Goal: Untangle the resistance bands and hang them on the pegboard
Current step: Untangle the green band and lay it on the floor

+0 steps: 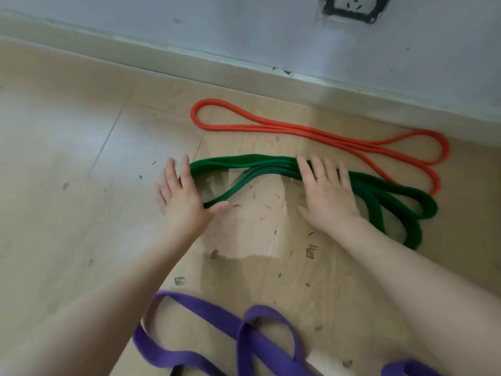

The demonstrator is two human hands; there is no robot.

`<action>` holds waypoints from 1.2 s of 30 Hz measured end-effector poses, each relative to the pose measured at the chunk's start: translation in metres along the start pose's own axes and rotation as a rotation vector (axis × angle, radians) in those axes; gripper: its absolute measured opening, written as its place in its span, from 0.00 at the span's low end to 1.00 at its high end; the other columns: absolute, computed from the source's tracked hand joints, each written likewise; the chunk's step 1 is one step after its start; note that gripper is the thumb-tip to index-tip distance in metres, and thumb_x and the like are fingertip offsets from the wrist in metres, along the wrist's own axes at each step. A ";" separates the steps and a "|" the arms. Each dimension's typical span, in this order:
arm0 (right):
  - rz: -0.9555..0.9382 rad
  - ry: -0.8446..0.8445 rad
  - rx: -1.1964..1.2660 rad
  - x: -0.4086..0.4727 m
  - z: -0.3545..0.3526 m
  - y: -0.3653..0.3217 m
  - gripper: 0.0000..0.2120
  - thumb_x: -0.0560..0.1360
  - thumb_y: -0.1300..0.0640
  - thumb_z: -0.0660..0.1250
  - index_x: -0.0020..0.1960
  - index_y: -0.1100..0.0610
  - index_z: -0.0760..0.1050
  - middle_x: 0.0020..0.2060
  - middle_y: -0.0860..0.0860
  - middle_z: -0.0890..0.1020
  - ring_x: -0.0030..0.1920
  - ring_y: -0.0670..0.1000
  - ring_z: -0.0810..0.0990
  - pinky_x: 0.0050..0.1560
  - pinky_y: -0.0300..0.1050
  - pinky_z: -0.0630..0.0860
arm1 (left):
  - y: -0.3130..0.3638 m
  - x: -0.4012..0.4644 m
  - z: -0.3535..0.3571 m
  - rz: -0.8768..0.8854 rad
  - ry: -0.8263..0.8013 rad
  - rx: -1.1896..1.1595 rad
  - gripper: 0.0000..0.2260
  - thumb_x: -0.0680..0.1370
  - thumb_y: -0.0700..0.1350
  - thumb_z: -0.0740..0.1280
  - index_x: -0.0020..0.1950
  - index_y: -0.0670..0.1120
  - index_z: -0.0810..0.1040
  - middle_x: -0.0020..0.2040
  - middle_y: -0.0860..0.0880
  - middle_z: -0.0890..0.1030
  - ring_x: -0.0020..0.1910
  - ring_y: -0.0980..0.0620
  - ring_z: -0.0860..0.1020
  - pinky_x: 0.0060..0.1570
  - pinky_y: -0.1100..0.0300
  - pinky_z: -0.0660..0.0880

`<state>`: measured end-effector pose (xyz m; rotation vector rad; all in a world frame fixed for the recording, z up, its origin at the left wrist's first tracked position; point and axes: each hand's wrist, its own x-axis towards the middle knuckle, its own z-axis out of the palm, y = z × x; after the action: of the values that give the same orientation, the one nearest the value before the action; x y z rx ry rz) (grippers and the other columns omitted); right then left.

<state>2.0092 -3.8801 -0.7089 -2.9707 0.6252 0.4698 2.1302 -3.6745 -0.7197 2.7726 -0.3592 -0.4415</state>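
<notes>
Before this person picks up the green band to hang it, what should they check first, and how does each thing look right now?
1. Green band free of the orange band: ok, they lie apart.
2. Green band clear of the purple band: ok.
3. Green band folded neatly: ok, strands run together.
4. Left hand gripping it: not ok, it lies flat at the end.
5. Right hand gripping: not ok, pressing flat.
6. Pegboard within reach: cannot tell, not in view.

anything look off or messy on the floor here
The wide purple flat band nearest the camera lies in crossed, twisted loops, unlike the folded orange band and green band. The pale wood floor shows dark scuff marks.
</notes>
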 end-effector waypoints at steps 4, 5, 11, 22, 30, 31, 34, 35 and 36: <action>-0.078 0.057 0.025 0.028 0.002 -0.044 0.35 0.77 0.63 0.55 0.76 0.54 0.39 0.76 0.55 0.49 0.76 0.57 0.46 0.73 0.56 0.39 | -0.017 0.012 0.002 -0.423 0.023 -0.432 0.31 0.77 0.54 0.64 0.75 0.46 0.54 0.72 0.41 0.59 0.68 0.40 0.65 0.66 0.45 0.66; -0.058 0.050 0.024 0.033 0.001 -0.048 0.33 0.77 0.65 0.53 0.76 0.54 0.40 0.76 0.56 0.51 0.76 0.58 0.48 0.74 0.56 0.40 | -0.022 0.017 0.002 -0.423 -0.012 -0.468 0.26 0.78 0.51 0.63 0.73 0.46 0.59 0.69 0.41 0.66 0.63 0.41 0.71 0.62 0.46 0.71; -0.029 0.000 -0.064 0.037 0.004 -0.054 0.31 0.78 0.65 0.51 0.76 0.57 0.41 0.74 0.58 0.56 0.72 0.59 0.56 0.71 0.60 0.56 | -0.024 0.065 -0.029 -0.254 0.094 -0.482 0.11 0.78 0.38 0.60 0.57 0.43 0.77 0.53 0.42 0.80 0.48 0.41 0.79 0.51 0.49 0.78; -0.016 -0.143 0.009 0.041 0.004 -0.049 0.40 0.74 0.69 0.51 0.74 0.51 0.29 0.75 0.54 0.34 0.75 0.56 0.35 0.73 0.56 0.36 | -0.014 0.092 -0.020 -0.084 0.053 -0.261 0.14 0.82 0.41 0.51 0.64 0.40 0.69 0.53 0.42 0.70 0.53 0.42 0.71 0.48 0.58 0.64; -0.479 0.155 0.338 -0.100 0.054 -0.074 0.18 0.73 0.50 0.56 0.54 0.56 0.78 0.53 0.53 0.80 0.52 0.57 0.80 0.51 0.52 0.79 | -0.037 -0.006 0.004 0.229 0.015 -0.096 0.24 0.76 0.40 0.63 0.71 0.41 0.64 0.71 0.39 0.62 0.69 0.39 0.62 0.69 0.46 0.60; -0.517 0.094 0.308 -0.119 0.064 -0.076 0.18 0.72 0.47 0.57 0.51 0.55 0.79 0.49 0.51 0.81 0.48 0.54 0.81 0.48 0.48 0.79 | -0.041 -0.025 0.012 0.296 -0.034 -0.108 0.20 0.75 0.38 0.63 0.67 0.40 0.69 0.70 0.38 0.64 0.68 0.38 0.63 0.67 0.44 0.62; -0.421 -0.001 0.273 -0.153 0.086 -0.077 0.13 0.68 0.48 0.65 0.48 0.53 0.79 0.44 0.49 0.81 0.42 0.52 0.81 0.40 0.42 0.78 | -0.048 -0.077 0.024 0.375 -0.205 -0.108 0.16 0.72 0.39 0.59 0.58 0.39 0.76 0.65 0.37 0.70 0.61 0.35 0.70 0.61 0.44 0.68; -0.359 0.020 0.295 -0.158 0.089 -0.077 0.11 0.66 0.52 0.69 0.47 0.54 0.79 0.42 0.50 0.81 0.41 0.53 0.81 0.38 0.43 0.78 | -0.048 -0.092 0.025 0.403 -0.249 -0.119 0.16 0.72 0.40 0.58 0.56 0.39 0.77 0.63 0.38 0.72 0.60 0.35 0.71 0.60 0.45 0.69; -0.286 0.024 0.336 -0.162 0.091 -0.076 0.10 0.66 0.56 0.70 0.47 0.55 0.79 0.42 0.51 0.80 0.41 0.55 0.81 0.37 0.45 0.78 | -0.049 -0.105 0.024 0.443 -0.271 -0.130 0.17 0.72 0.41 0.56 0.56 0.39 0.77 0.62 0.38 0.73 0.59 0.36 0.72 0.60 0.47 0.69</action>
<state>1.8731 -3.7367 -0.7446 -2.6853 0.2423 0.2745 2.0350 -3.6052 -0.7305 2.4095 -0.9456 -0.6953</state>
